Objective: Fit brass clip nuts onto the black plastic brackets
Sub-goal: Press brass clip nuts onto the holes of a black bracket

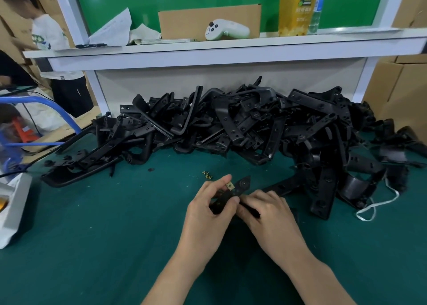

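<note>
brackets (242,124): black | clip nut (229,185): brass | table mat (92,235): dark green

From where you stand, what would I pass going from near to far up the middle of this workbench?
Left hand and right hand holding a black bracket with a brass clip nut → loose clip nuts → pile of black brackets → white shelf → white controller.

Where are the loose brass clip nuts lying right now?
In the head view, the loose brass clip nuts lie on the green mat, just beyond the left hand and in front of the bracket pile.
</note>
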Demonstrator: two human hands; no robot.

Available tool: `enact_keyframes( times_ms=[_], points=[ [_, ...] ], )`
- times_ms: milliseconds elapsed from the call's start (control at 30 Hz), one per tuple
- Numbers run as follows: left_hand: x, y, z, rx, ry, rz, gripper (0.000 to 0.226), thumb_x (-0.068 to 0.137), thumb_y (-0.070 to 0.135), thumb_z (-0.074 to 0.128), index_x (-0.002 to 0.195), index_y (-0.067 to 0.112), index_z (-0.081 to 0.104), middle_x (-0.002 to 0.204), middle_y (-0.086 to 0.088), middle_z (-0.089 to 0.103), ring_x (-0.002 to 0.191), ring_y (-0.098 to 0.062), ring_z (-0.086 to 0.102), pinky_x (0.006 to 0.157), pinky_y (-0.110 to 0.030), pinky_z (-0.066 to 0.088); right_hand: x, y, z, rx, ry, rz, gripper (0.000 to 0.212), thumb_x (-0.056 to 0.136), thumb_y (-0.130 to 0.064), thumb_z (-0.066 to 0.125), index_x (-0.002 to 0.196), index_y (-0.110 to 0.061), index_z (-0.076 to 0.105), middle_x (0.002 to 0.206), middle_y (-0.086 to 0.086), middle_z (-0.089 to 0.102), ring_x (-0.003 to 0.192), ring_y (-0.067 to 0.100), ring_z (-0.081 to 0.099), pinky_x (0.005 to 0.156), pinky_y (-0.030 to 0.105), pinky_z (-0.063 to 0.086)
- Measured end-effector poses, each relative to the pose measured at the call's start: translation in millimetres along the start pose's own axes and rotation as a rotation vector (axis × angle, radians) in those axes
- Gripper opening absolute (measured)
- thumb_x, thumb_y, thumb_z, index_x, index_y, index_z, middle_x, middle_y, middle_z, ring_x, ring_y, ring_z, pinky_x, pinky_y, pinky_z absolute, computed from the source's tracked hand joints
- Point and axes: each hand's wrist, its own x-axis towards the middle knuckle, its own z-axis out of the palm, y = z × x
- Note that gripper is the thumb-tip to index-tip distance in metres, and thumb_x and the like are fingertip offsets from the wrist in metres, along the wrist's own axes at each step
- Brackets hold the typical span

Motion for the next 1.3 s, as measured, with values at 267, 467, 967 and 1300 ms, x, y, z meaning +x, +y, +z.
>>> enact_keyframes(
  times_ms=[267, 467, 967, 1300],
  points=[
    [0.6, -3.0, 0.4, -0.008, 0.011, -0.009, 0.041, 0.092, 0.022, 0.072, 0.116, 0.053, 0.061, 0.102, 0.020, 0.064, 0.099, 0.002, 0.063, 0.081, -0.006, 0.045, 0.3, -1.4, -0.2, 0.008, 0.014, -0.004, 0.060, 0.090, -0.067, 0.028, 0.108, -0.033, 0.074, 0.086, -0.015, 0.062, 0.081, 0.010, 0.043, 0.077, 0.034, 0.039],
    [0.4, -5.5, 1.5, -0.027, 0.003, -0.022, 0.038, 0.092, 0.021, 0.072, 0.119, 0.047, 0.064, 0.101, 0.021, 0.065, 0.098, 0.003, 0.064, 0.083, -0.010, 0.048, 1.1, -2.4, -3.4, 0.012, -0.039, 0.017, 0.063, 0.087, -0.068, 0.025, 0.111, -0.034, 0.074, 0.090, -0.014, 0.063, 0.086, 0.013, 0.046, 0.082, 0.035, 0.038],
    [-0.5, -13.0, 4.0, 0.172, 0.053, -0.026, 0.040, 0.075, 0.067, 0.061, 0.113, 0.060, 0.050, 0.112, 0.038, 0.060, 0.108, 0.012, 0.057, 0.081, -0.009, 0.049, -0.3, -0.9, -2.8, 0.041, 0.026, -0.034, 0.016, 0.093, -0.037, 0.066, 0.104, -0.030, 0.076, 0.085, -0.014, 0.062, 0.080, 0.010, 0.042, 0.076, 0.031, 0.033],
    [-5.2, -9.1, 8.2, 0.225, 0.081, -0.015, 0.025, 0.087, 0.047, 0.070, 0.100, 0.060, 0.052, 0.109, 0.034, 0.063, 0.105, 0.009, 0.061, 0.088, -0.018, 0.053, 0.9, 2.6, -0.7, 0.072, 0.019, -0.026, 0.014, 0.091, -0.033, 0.070, 0.102, -0.031, 0.078, 0.084, -0.013, 0.063, 0.079, 0.008, 0.040, 0.077, 0.029, 0.027]
  ],
)
